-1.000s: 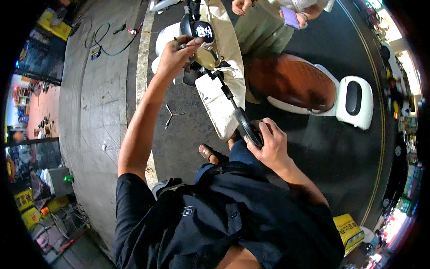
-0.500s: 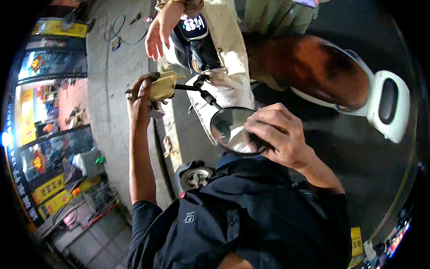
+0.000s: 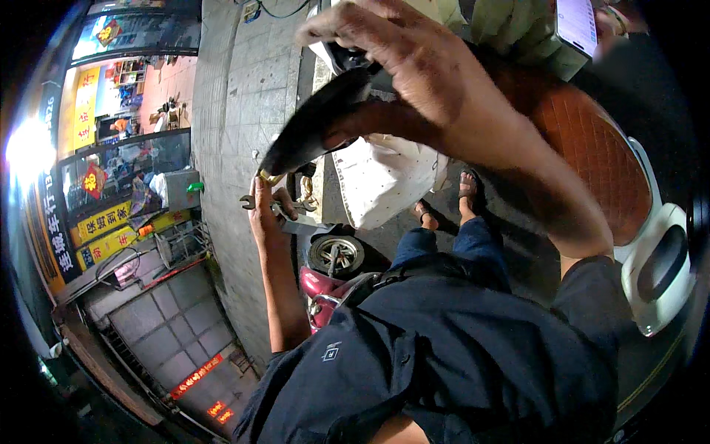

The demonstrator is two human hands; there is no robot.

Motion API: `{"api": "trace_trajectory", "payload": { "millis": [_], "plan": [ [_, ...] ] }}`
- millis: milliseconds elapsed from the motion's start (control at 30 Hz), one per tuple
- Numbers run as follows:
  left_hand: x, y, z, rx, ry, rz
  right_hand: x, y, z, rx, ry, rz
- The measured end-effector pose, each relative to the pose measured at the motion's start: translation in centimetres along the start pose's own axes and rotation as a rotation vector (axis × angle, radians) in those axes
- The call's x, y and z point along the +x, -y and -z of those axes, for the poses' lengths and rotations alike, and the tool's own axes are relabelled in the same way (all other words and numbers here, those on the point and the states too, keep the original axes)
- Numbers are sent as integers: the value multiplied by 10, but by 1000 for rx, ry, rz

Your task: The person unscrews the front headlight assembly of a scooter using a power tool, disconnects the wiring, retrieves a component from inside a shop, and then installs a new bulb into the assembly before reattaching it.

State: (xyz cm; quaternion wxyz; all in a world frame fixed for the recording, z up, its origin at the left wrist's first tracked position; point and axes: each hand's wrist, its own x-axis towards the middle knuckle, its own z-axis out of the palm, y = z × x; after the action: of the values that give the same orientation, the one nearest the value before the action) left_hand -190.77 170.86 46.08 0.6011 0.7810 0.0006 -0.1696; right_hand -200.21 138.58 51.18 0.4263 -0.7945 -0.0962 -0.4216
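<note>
The round black scooter mirror point(image 3: 314, 118) is tilted nearly edge-on in front of me. My right hand point(image 3: 414, 66) reaches across above it, blurred, its thumb against the mirror and its fingers stretched past the top edge. Lower left, my left hand point(image 3: 272, 214) is closed around a metal open-end wrench point(image 3: 302, 206), whose jaw sticks out on the left. A bit of a cream-coloured part point(image 3: 271, 177) shows at its fingertips, mostly hidden by the mirror. Just beside that hand is a white box-like piece point(image 3: 305, 225); whether I hold it I cannot tell.
A pale scooter with a brown quilted seat point(image 3: 584, 137) and white backrest point(image 3: 658, 270) stands to the right. White cloth point(image 3: 388, 177) hangs in front. Another person holds a phone point(image 3: 577, 26) at the top. A red vehicle point(image 3: 319, 285) with a wheel is near my left side; shopfronts line the left.
The mirror has swung from facing me to nearly edge-on, leftward. My right hand has moved up and left across it; my left hand is lower. The other person's hand near the display is gone.
</note>
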Motion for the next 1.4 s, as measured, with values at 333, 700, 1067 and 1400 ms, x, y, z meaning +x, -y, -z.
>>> {"api": "trace_trajectory", "payload": {
  "millis": [333, 700, 1067, 1400],
  "plan": [
    [-11, 11, -7, 1, -55, -15, -10, 1, -1, 222, 238, -234],
    [53, -50, -34, 4, 196, -91, -120, 70, -18, 201, 522, -58],
    [66, -56, -45, 51, 485, -233, -134, 90, -47, 237, 500, -401],
    [90, -37, -31, 189, 788, -290, -156, 78, -109, 565, 121, -1127]
  ]
}}
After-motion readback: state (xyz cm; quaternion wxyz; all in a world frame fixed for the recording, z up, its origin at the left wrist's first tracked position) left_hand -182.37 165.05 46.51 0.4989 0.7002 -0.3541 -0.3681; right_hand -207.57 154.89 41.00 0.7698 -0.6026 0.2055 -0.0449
